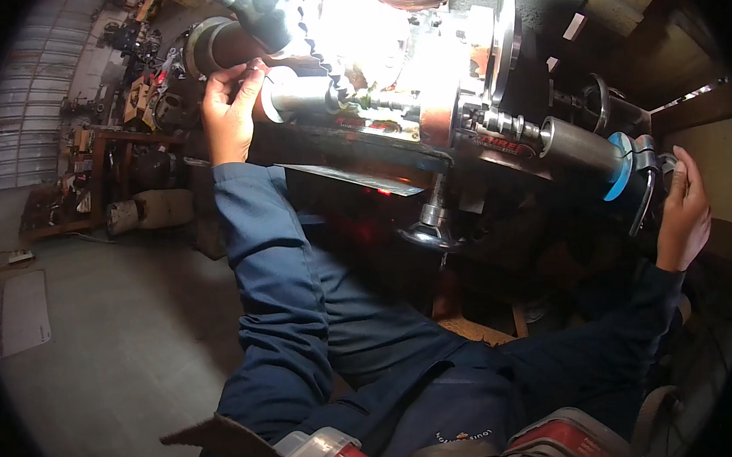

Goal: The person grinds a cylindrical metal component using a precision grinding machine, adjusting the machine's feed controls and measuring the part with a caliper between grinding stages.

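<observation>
At the left end of the machine (328, 153), a left hand (230, 128) with thumb and fingers bent close together at the outer end of a pale metal cylinder (303, 96); impossible to tell whether gripped or merely touched. Beyond the right end of the machine, a right hand (685, 213), long fingers fairly straight and thumb close to them, at a silver fitting (668, 163); firmness of hold, again, impossible to tell. Just left of that fitting, a blue ring (620, 168) around the outer end of a grey sleeve (583, 147). Sleeve hollow at the inner end, with a stepped steel shaft (510, 125) running up to the opening; interior too dark to read. Below the front edge of the machine, near its middle, a shiny handwheel (432, 238). Over the rear edge, strong glare hiding much detail. Far left, beside a wooden rack (100, 190), an open-looking box (136, 100), with contents too small to make out. At the chest, above dark blue clothing, two clear plastic housings (325, 450) with red labels; contents impossible to tell.
</observation>
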{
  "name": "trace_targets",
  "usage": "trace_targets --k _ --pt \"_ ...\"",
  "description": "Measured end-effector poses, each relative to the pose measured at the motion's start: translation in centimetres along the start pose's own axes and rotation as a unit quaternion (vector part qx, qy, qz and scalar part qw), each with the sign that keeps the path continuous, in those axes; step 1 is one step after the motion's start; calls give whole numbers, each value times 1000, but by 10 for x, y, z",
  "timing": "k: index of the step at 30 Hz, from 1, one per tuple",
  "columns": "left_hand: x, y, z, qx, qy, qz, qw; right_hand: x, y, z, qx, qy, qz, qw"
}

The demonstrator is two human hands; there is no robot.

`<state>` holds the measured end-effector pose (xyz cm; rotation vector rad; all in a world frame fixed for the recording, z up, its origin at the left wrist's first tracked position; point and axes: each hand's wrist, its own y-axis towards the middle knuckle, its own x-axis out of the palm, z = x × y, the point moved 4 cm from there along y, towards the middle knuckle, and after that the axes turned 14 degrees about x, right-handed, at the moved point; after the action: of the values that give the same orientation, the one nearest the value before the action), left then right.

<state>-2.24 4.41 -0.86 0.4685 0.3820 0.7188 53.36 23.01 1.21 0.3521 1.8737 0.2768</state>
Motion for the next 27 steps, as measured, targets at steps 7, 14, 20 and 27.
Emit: trace_targets --k 7,14,20,27 --pt "0 -1 2 -11 13 5 1000 4 -19 6 6 64 45 997" --pt "0 0 -1 -6 -1 9 1000 3 -40 -8 12 139 141 980" --pt "0 2 0 4 15 9 1000 17 -56 5 9 169 189 967" --pt "3 4 -1 4 25 8 1000 48 -70 32 5 171 251 953"
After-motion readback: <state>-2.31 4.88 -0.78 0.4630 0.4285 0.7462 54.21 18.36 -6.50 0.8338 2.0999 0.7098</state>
